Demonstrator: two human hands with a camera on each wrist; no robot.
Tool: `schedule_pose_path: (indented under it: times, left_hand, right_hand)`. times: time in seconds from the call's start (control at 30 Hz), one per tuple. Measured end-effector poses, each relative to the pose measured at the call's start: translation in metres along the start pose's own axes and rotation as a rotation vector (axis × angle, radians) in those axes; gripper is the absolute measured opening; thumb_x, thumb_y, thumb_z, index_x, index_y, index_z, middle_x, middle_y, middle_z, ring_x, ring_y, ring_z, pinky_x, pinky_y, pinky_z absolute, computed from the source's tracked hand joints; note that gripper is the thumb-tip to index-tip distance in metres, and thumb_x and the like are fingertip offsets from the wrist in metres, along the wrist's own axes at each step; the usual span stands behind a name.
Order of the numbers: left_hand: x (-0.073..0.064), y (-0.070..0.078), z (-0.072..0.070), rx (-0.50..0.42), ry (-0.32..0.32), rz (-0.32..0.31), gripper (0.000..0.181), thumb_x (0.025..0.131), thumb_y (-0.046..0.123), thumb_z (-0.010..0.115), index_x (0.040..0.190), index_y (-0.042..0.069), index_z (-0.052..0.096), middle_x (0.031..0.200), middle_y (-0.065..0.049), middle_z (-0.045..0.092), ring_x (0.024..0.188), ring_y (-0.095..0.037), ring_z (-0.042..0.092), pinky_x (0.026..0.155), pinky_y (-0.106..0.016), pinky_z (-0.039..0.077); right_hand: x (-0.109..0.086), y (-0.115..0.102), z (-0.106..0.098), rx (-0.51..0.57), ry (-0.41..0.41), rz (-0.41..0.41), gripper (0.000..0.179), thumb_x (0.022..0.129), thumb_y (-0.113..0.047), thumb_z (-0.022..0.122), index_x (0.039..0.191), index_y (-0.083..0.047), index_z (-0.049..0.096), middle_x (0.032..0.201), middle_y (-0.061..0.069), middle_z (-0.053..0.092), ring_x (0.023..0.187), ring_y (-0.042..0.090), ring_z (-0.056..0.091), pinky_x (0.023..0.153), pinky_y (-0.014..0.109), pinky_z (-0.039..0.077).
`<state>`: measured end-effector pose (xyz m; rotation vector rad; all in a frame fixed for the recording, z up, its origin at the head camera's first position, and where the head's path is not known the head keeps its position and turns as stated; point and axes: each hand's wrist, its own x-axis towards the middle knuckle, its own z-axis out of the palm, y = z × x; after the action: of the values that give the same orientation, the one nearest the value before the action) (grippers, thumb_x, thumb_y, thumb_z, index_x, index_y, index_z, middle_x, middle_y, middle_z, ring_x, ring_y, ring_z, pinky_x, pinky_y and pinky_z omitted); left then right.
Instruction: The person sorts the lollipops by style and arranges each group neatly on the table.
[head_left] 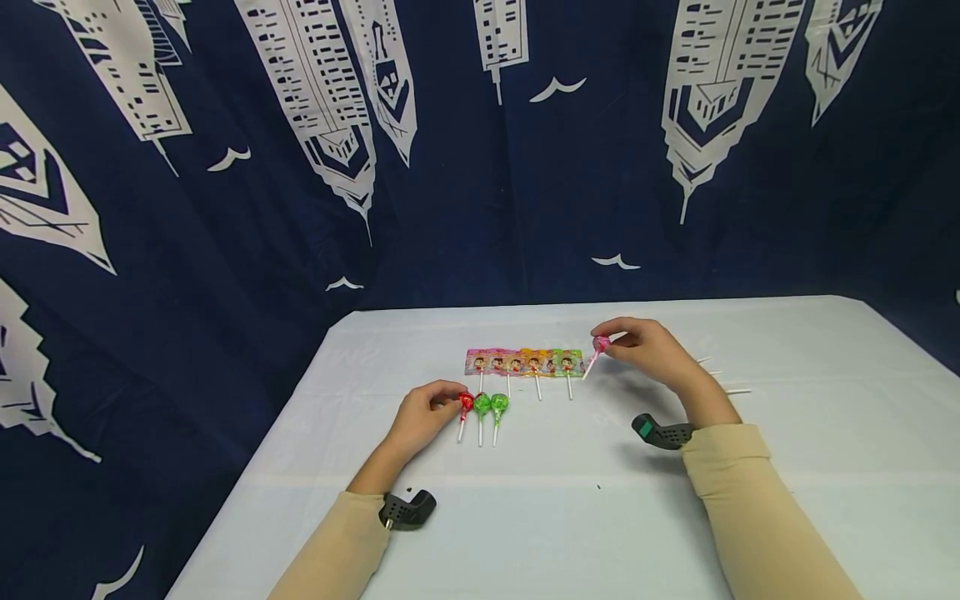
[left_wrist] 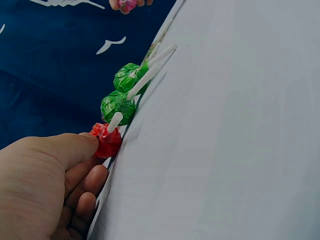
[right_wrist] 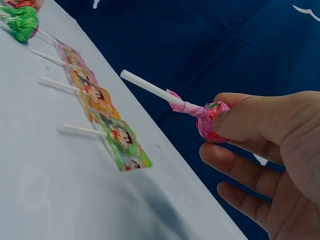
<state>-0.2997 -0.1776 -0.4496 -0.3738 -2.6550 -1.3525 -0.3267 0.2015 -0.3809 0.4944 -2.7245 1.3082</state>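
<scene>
My left hand (head_left: 420,421) pinches the wrapped head of a red lollipop (left_wrist: 106,141) between thumb and fingers, its white stick pointing toward me. Beside it, two green lollipops (head_left: 482,405) lie in a row with their sticks the same way. Up off the table, my right hand (head_left: 651,350) grips a pink lollipop (right_wrist: 212,122) by its head, stick slanting down to the left. Just left of that hand lie several flat-wrapped lollipops (head_left: 533,362) side by side in pink, orange and green wrappers. The green flat-wrapped one (right_wrist: 122,137) is closest to the right hand.
A white cloth covers the table (head_left: 540,533). Several white sticks (head_left: 738,391) show behind the right wrist, their other ends hidden by the arm. A dark blue curtain (head_left: 465,250) with white building prints hangs behind the table. Each wrist wears a black camera band (head_left: 662,432).
</scene>
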Motion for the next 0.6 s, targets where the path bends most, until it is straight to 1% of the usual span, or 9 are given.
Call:
schedule_pose_path:
  times: [0.1, 0.23, 0.43, 0.53, 0.6]
  left_hand:
    - [0.000, 0.001, 0.000, 0.000, 0.000, 0.003, 0.019, 0.090, 0.014, 0.072, 0.108, 0.018, 0.076, 0.089, -0.001, 0.071, 0.073, -0.010, 0.053, 0.066, -0.022, 0.043]
    - [-0.001, 0.000, 0.000, -0.003, -0.001, 0.002, 0.019, 0.090, 0.014, 0.072, 0.108, 0.018, 0.076, 0.089, -0.001, 0.071, 0.074, -0.009, 0.054, 0.067, -0.021, 0.043]
    - [0.000, 0.001, 0.000, 0.001, 0.001, 0.003, 0.020, 0.090, 0.014, 0.071, 0.109, 0.018, 0.076, 0.089, -0.002, 0.071, 0.074, -0.009, 0.054, 0.067, -0.022, 0.044]
    - [-0.001, 0.003, 0.000, -0.005, 0.004, -0.005, 0.020, 0.089, 0.013, 0.072, 0.108, 0.019, 0.076, 0.088, -0.002, 0.071, 0.074, -0.010, 0.054, 0.067, -0.022, 0.043]
    - [-0.001, 0.003, 0.000, -0.011, 0.005, -0.004, 0.020, 0.089, 0.012, 0.072, 0.108, 0.018, 0.076, 0.088, -0.002, 0.071, 0.074, -0.010, 0.054, 0.067, -0.022, 0.043]
  right_hand:
    - [0.001, -0.004, 0.005, 0.014, -0.021, -0.018, 0.031, 0.094, -0.011, 0.067, 0.124, -0.005, 0.067, 0.124, 0.017, 0.068, 0.099, 0.025, 0.068, 0.081, 0.027, 0.052]
    - [0.004, -0.008, 0.013, -0.002, -0.058, -0.038, 0.031, 0.092, -0.008, 0.067, 0.123, -0.006, 0.068, 0.124, 0.018, 0.067, 0.098, 0.025, 0.068, 0.079, 0.028, 0.051]
    - [0.007, -0.016, 0.024, -0.037, -0.110, -0.066, 0.030, 0.090, -0.006, 0.069, 0.120, -0.009, 0.070, 0.120, 0.015, 0.069, 0.099, 0.025, 0.067, 0.078, 0.032, 0.050]
    - [0.008, -0.020, 0.029, -0.044, -0.127, -0.088, 0.030, 0.090, -0.006, 0.068, 0.119, -0.008, 0.070, 0.119, 0.015, 0.070, 0.098, 0.025, 0.066, 0.076, 0.032, 0.050]
    - [0.008, -0.022, 0.033, -0.046, -0.137, -0.089, 0.030, 0.089, -0.006, 0.068, 0.119, -0.008, 0.070, 0.120, 0.014, 0.070, 0.098, 0.025, 0.065, 0.075, 0.032, 0.050]
